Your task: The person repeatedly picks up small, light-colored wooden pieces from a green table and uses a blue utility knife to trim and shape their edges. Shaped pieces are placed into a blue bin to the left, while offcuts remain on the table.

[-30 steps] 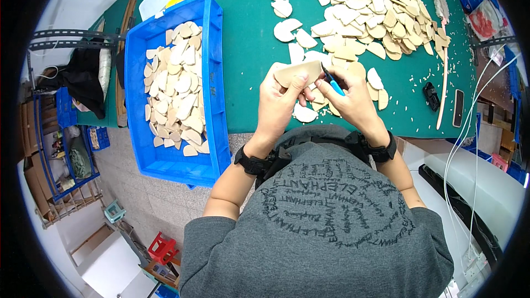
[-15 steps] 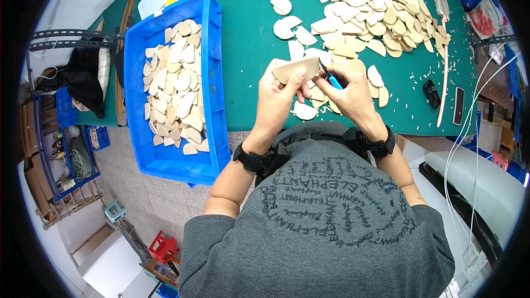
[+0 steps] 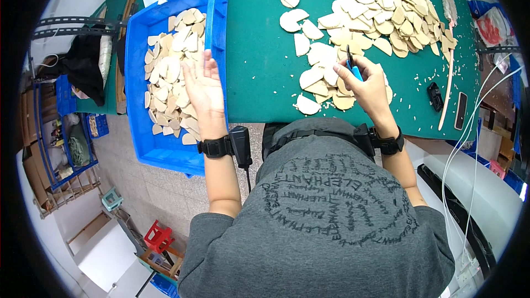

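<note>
the heap of flat, beige, half-round pieces (image 3: 381, 14) is cut off by the top edge, upper right. right of centre, the right hand (image 3: 369, 87) hides part of the blue-handled, dark-tipped hand tool (image 3: 357, 73) in its grip. left of centre, the left hand (image 3: 206, 95) covers part of the rectangular blue plastic tray (image 3: 218, 22). pale scraps (image 3: 418, 84) at right are too small to identify.

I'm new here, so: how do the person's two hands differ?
The left hand is open over the blue crate; the right hand grips a blue-handled tool over the green table. The left hand shows its palm; the right hand is curled. Both wear black wristbands.
</note>
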### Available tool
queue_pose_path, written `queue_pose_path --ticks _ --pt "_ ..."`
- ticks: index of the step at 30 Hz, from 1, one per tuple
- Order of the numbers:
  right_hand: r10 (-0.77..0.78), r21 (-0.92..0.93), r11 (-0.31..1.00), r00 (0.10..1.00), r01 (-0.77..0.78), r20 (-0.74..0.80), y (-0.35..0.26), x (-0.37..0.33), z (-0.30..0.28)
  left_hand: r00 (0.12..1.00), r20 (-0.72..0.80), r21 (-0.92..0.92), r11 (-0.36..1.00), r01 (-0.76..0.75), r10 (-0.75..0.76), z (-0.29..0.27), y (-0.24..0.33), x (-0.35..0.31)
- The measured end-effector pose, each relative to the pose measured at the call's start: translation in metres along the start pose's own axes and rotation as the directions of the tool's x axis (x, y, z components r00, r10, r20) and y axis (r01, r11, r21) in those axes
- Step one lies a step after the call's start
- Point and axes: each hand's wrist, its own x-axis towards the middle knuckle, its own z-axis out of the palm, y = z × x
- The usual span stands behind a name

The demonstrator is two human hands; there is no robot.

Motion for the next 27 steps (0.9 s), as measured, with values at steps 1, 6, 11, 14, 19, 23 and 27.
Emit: queue_pose_path --ticks 1,6,11,14,19,23,27 --pt "-0.011 0.006 1.000 1.000 0.011 0.003 0.000 0.001 -0.001 0.999 0.041 0.158 0.987 0.014 -0.021 -0.008 -0.018 0.004" --pt "-0.043 0.036 0.998 0.999 0.043 0.003 0.000 -0.001 0.001 0.698 0.658 0.723 -0.024 -0.691 -0.282 -0.027 -0.152 0.000" --pt "0.027 0.074 0.997 1.000 -0.026 -0.011 0.000 -0.007 -0.004 0.644 0.587 0.738 -0.004 -0.675 -0.491 -0.022 -0.176 -0.002" --pt "0.030 0.048 0.998 0.999 -0.032 0.040 0.009 -0.010 -0.007 0.635 0.486 0.872 0.380 -0.308 -0.600 0.000 -0.148 -0.010" --pt "0.015 -0.038 0.999 0.991 -0.010 0.132 0.009 -0.010 -0.004 0.624 0.476 0.659 0.721 0.213 -0.619 0.053 -0.086 -0.053" --pt "0.044 0.040 0.998 0.985 -0.051 0.167 -0.008 -0.009 -0.002 0.686 0.598 0.623 0.779 -0.072 -0.415 0.065 -0.070 -0.067" --pt "0.061 0.140 0.985 0.969 -0.096 0.239 -0.022 -0.008 -0.006 0.383 0.924 0.337 0.462 -0.820 0.006 0.065 -0.063 -0.063"
